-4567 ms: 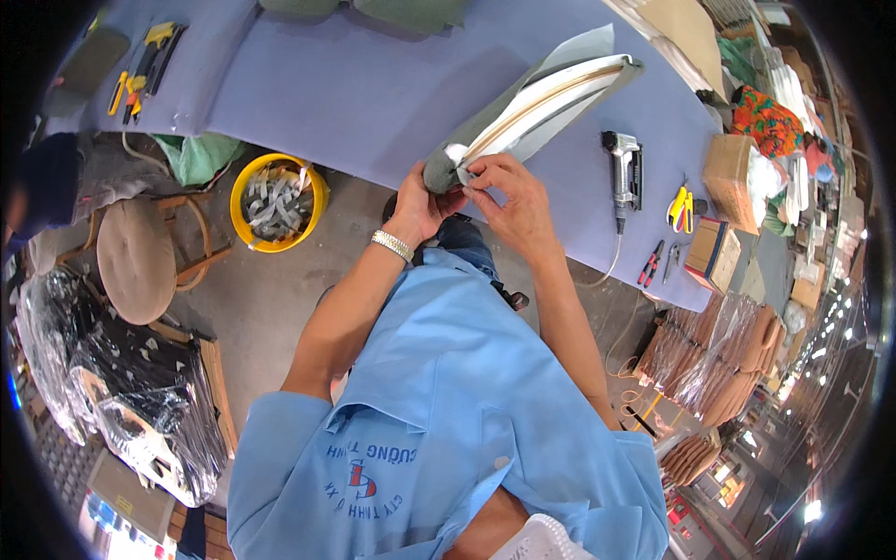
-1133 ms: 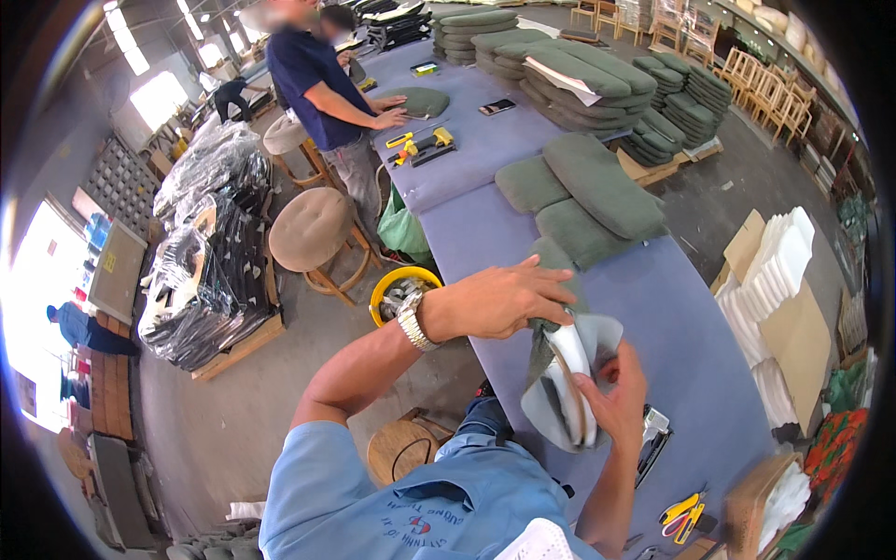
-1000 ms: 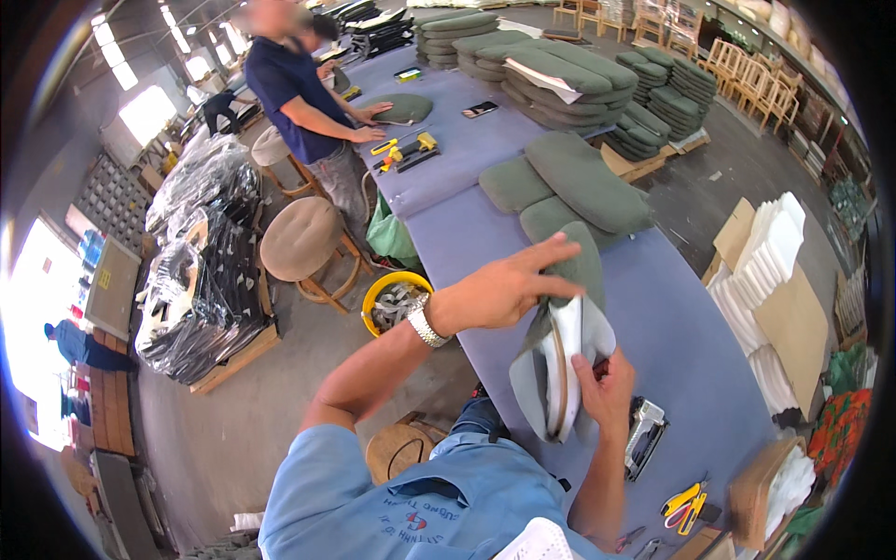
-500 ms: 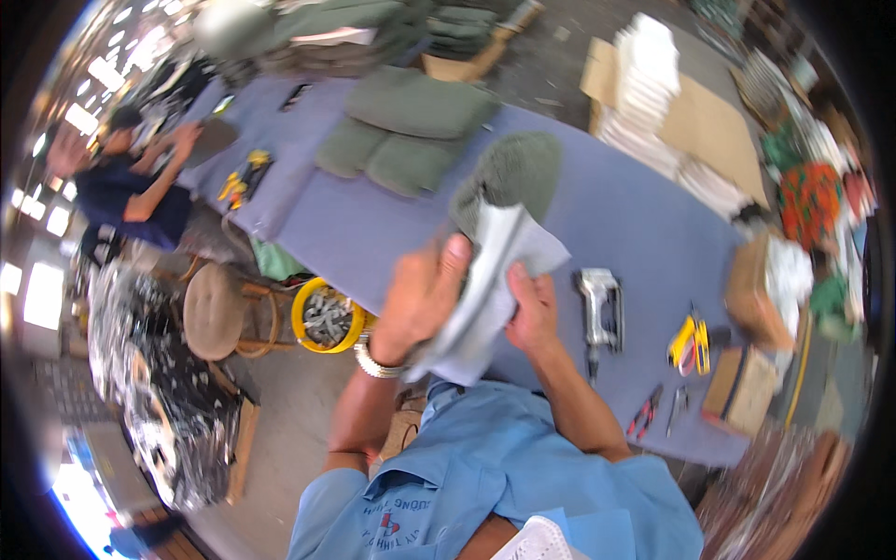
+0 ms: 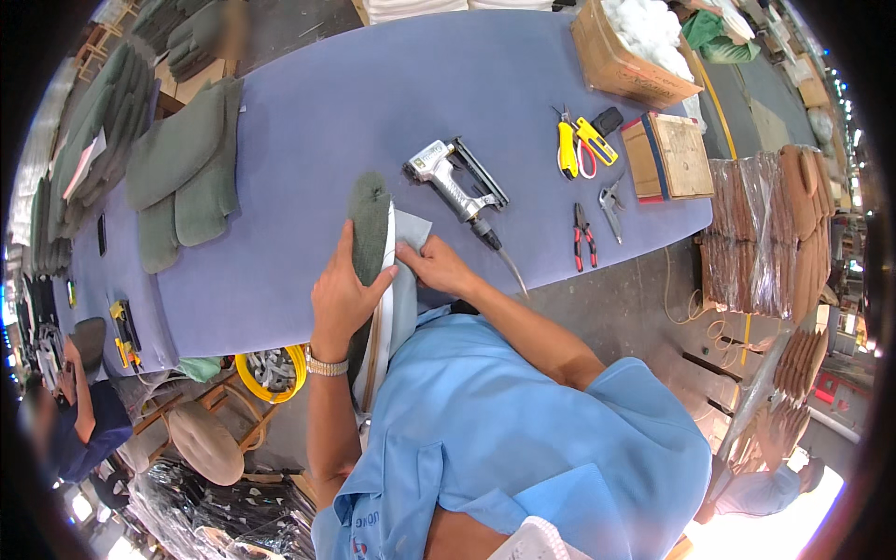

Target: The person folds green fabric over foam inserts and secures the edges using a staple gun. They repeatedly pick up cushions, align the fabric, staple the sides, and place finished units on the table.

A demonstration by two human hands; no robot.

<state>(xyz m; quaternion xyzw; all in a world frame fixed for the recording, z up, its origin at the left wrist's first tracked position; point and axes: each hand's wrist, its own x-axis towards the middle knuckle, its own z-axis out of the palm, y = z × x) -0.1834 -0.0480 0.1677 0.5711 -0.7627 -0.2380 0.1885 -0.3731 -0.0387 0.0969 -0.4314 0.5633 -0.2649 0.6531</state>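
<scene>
A dark green upholstered pad (image 5: 370, 229) is held edge-on near the table's front edge, with its lower part against my shirt. My left hand (image 5: 347, 297) grips it from the left, thumb across the edge and fingers along the green face. My right hand (image 5: 439, 268) pinches the pale grey lining fabric (image 5: 412, 230) on the pad's other side; its thumb is at the border. A silver pneumatic staple gun (image 5: 450, 179) with a hose lies on the table just beyond my right hand.
Right on the blue-covered table (image 5: 308, 121) lie yellow-handled cutters (image 5: 567, 149), red-handled pliers (image 5: 583, 238) and a small box (image 5: 667, 157). A carton of white stuffing (image 5: 625, 56) stands behind. Green pads (image 5: 187, 168) lie left; a yellow bucket (image 5: 271, 373) is below the edge. Another person (image 5: 89, 420) works far left.
My view has swung to the right. The pad has come closer to my body and is turned edge-on, and its lining is drawn along the side. Both hands still hold the work.
</scene>
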